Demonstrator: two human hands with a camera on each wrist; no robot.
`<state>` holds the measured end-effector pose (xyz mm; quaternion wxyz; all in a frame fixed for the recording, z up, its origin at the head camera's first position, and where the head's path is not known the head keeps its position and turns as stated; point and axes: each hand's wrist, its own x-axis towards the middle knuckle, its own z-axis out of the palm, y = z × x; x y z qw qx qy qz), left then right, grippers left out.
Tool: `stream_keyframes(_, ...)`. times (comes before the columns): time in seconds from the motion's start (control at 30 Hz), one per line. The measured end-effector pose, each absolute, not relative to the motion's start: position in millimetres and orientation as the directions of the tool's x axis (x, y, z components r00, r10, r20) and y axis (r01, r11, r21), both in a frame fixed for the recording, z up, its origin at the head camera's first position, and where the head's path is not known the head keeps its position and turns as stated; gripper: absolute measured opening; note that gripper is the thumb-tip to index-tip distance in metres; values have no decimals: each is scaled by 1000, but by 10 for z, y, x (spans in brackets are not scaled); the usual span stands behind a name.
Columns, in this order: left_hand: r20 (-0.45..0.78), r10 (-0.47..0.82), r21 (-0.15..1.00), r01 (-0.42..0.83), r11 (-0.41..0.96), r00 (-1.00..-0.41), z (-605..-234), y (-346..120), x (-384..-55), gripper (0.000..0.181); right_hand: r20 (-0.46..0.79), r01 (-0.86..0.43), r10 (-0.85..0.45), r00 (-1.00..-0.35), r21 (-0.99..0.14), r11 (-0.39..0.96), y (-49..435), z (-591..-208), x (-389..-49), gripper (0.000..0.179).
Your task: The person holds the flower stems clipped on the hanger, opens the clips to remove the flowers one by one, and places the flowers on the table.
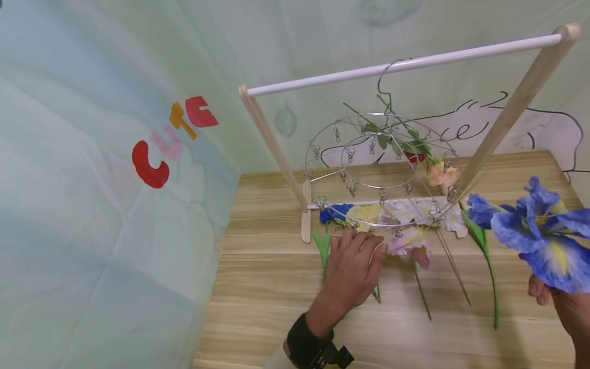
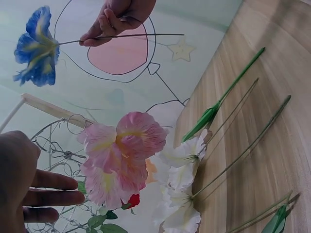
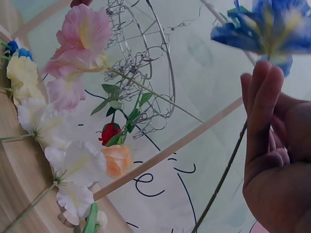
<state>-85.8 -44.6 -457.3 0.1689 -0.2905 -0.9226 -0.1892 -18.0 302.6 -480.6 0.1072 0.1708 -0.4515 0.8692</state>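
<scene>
My right hand [image 1: 562,307] pinches a blue artificial iris [image 1: 544,230] by its thin stem, to the right of the rack. The bloom points left in the left wrist view, the stem trailing behind the fingers. My left hand [image 1: 355,266] is at the front rim of a round wire clip hanger [image 1: 345,189], and its fingers [image 2: 53,198] reach out straight in the left wrist view. Beside that hand a pink flower [image 2: 121,160] is at the hanger's rim. A red rose [image 1: 415,156] and a peach rose [image 1: 442,174] hang upside down from the hanger.
The hanger hooks over the white bar [image 1: 322,79] of a wooden rack [image 1: 516,107]. On the wooden table [image 1: 258,287] below lie white flowers [image 2: 182,170], a yellow flower [image 1: 364,214], a blue flower [image 1: 335,211] and a green stem [image 1: 493,287]. A printed backdrop [image 1: 115,256] stands behind and left.
</scene>
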Motion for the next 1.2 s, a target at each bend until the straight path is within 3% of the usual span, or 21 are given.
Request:
stream_keyframes(0.03, 421, 472, 250, 600, 760, -774, -4574, -447, -858, 44, 352, -340, 85, -932, -768, -543, 3031, -4825, -174, 54)
stream_keyframes(0.07, 421, 472, 248, 599, 761, -774, -4574, -447, -858, 44, 319, -357, 161, -934, -826, -436, 3030, -4837, -172, 54)
stream_keyframes(0.17, 419, 470, 247, 596, 764, -777, -4570, -447, -857, 44, 235, -359, 318, -918, -833, -420, 3023, -4839, -205, 44)
stream_keyframes(0.47, 416, 466, 247, 590, 769, -781, -4577, -452, -860, 43, 151, -390, 522, -839, -837, -384, 2969, -4806, -280, 27)
stream_keyframes(0.97, 386, 466, 256, 578, 775, -796, -4577, -464, -853, 45, -56, -213, 681, -730, -928, -305, 3007, -4938, -413, 19)
stream_keyframes(1.2, 380, 470, 244, 577, 780, -797, -4584, -466, -856, 43, -72, -236, 683, -727, -908, -347, 3039, -5005, -446, 18)
